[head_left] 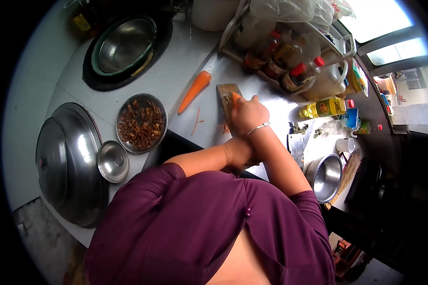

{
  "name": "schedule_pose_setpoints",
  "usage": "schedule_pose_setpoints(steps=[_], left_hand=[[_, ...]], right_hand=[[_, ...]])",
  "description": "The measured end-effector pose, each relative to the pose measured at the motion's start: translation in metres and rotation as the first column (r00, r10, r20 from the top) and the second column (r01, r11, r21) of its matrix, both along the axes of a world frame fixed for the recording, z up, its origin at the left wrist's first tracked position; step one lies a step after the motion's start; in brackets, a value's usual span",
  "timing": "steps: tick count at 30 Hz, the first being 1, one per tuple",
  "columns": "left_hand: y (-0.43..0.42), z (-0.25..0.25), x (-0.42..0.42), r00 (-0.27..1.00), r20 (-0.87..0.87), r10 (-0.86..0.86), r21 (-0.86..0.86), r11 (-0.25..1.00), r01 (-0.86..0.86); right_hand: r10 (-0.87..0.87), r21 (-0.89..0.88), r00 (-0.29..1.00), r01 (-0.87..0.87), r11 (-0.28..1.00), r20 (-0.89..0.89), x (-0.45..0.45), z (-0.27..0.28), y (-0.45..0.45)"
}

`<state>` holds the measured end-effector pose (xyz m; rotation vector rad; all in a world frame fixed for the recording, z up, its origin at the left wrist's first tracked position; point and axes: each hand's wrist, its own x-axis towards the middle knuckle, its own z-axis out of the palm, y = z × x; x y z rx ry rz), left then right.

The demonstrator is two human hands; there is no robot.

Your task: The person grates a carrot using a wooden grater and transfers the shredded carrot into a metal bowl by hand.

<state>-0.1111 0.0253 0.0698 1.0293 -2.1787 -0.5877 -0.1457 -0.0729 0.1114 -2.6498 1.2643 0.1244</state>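
A narrow wooden grater (226, 95) lies slanted on the pale worktop. My right hand (251, 115), with a bracelet at the wrist, is closed around a carrot piece (235, 97) and presses it against the grater. Below it, my left hand (241, 153) is curled at the grater's near end; the right forearm partly covers its fingers. Left of the grater lies a whole peeled carrot (195, 91). Thin orange carrot shreds (197, 121) are scattered beside the grater, some close to my hands.
To the left stand a metal bowl of brown dried pieces (141, 123), a large lidded pan (76, 161) and a small metal bowl (113, 162). A rack of sauce bottles (290, 61) is at the back. On the right are an oil bottle (323, 108) and a steel basin (325, 178).
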Motion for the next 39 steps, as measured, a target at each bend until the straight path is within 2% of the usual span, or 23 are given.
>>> schedule_pose_setpoints(steps=[3, 4, 5, 7, 9, 11, 13, 14, 15, 17, 19, 21, 23, 24, 25, 27, 29, 30, 31, 33, 34, 36, 39], left_hand=[[-0.005, -0.023, -0.019, 0.995, -0.094, -0.040, -0.066, 0.997, 0.034], [0.002, -0.015, -0.023, 0.995, -0.084, -0.045, -0.128, 0.991, 0.034], [0.009, -0.006, -0.025, 0.995, -0.087, -0.051, -0.025, 0.998, 0.049], [0.012, -0.028, -0.032, 0.993, -0.102, -0.056, -0.196, 0.980, 0.035], [0.016, -0.040, -0.028, 0.994, -0.104, -0.035, -0.230, 0.973, 0.011], [0.019, -0.045, -0.027, 0.994, -0.111, -0.020, -0.265, 0.964, -0.010], [0.016, -0.053, -0.023, 0.993, -0.065, -0.096, -0.302, 0.950, 0.073], [0.013, -0.054, -0.021, 0.993, -0.075, -0.096, -0.327, 0.943, 0.066], [0.012, -0.053, -0.020, 0.993, -0.079, -0.090, -0.331, 0.942, 0.059], [0.014, -0.051, -0.019, 0.991, -0.105, -0.086, -0.241, 0.969, 0.058], [0.011, -0.053, -0.020, 0.986, -0.132, -0.098, -0.267, 0.962, 0.060], [0.008, -0.052, -0.018, 0.980, -0.172, -0.102, -0.255, 0.965, 0.056], [0.008, -0.047, -0.015, 0.983, -0.160, -0.095, -0.243, 0.969, 0.054], [0.007, -0.045, -0.013, 0.984, -0.149, -0.094, -0.227, 0.972, 0.058], [0.007, -0.045, -0.014, 0.984, -0.148, -0.094, -0.227, 0.972, 0.059], [0.007, -0.044, -0.018, 0.988, -0.114, -0.107, -0.222, 0.972, 0.080], [0.005, -0.045, -0.022, 0.989, -0.106, -0.099, -0.209, 0.975, 0.075], [0.004, -0.045, -0.023, 0.991, -0.100, -0.087, -0.195, 0.979, 0.067], [0.004, -0.044, -0.024, 0.991, -0.098, -0.088, -0.197, 0.978, 0.067], [0.005, -0.042, -0.027, 0.998, -0.027, -0.054, -0.210, 0.976, 0.047], [0.005, -0.041, -0.028, 0.998, -0.026, -0.053, -0.212, 0.976, 0.046], [0.005, -0.038, -0.029, 0.996, 0.056, -0.076, -0.188, 0.978, 0.085], [0.007, -0.045, -0.034, 0.999, 0.002, -0.047, -0.245, 0.969, 0.046]], right_hand=[[-0.027, 0.028, 0.999, 0.028, 0.999, -0.018, 0.013, -0.011, -0.015], [-0.063, 0.036, 0.997, 0.065, 0.997, -0.046, 0.018, -0.024, -0.025], [-0.100, 0.048, 0.992, 0.104, 0.993, -0.073, 0.022, -0.038, -0.033], [-0.118, 0.052, 0.991, 0.122, 0.991, -0.065, 0.027, -0.051, -0.046], [-0.209, 0.089, 0.978, 0.209, 0.974, -0.008, 0.029, -0.049, -0.051], [-0.227, 0.103, 0.974, 0.229, 0.968, -0.029, 0.022, -0.065, -0.064], [-0.290, 0.084, 0.939, 0.279, 0.957, 0.184, 0.005, -0.104, -0.086], [-0.267, 0.110, 0.899, 0.244, 0.964, 0.347, -0.009, -0.137, -0.106], [-0.573, 0.559, 0.732, 0.318, 0.766, 0.368, -0.011, -0.111, -0.102], [-0.759, 0.826, 0.582, 0.249, 0.506, 0.290, -0.033, -0.083, -0.098], [-0.833, 0.916, 0.490, 0.151, 0.371, 0.256, -0.054, -0.056, -0.082], [-0.816, 0.976, 0.550, 0.003, 0.216, 0.178, -0.084, -0.041, -0.072], [-0.830, 0.997, 0.554, -0.062, 0.041, 0.069, -0.113, -0.034, -0.056], [-0.851, 0.999, 0.523, -0.025, 0.037, 0.045, -0.120, -0.031, -0.046], [-0.808, 0.993, 0.585, -0.117, 0.002, 0.070, -0.137, -0.041, -0.048], [-0.795, 0.985, 0.587, -0.154, 0.077, 0.154, -0.161, -0.058, -0.046], [-0.717, 0.965, 0.647, -0.169, 0.199, 0.261, -0.155, -0.033, -0.033], [-0.730, 0.969, 0.641, -0.101, 0.224, 0.236, -0.150, -0.027, -0.028], [-0.719, 0.949, 0.650, -0.010, 0.314, 0.245, -0.147, -0.030, -0.025], [-0.737, 0.893, 0.587, 0.053, 0.447, 0.334, -0.143, -0.034, -0.017], [-0.736, 0.892, 0.587, 0.053, 0.449, 0.336, -0.143, -0.028, -0.012], [-0.567, 0.753, 0.731, 0.112, 0.649, 0.380, -0.146, -0.007, 0.000], [-0.462, 0.681, 0.817, 0.123, 0.722, 0.343, -0.151, 0.018, 0.015]])
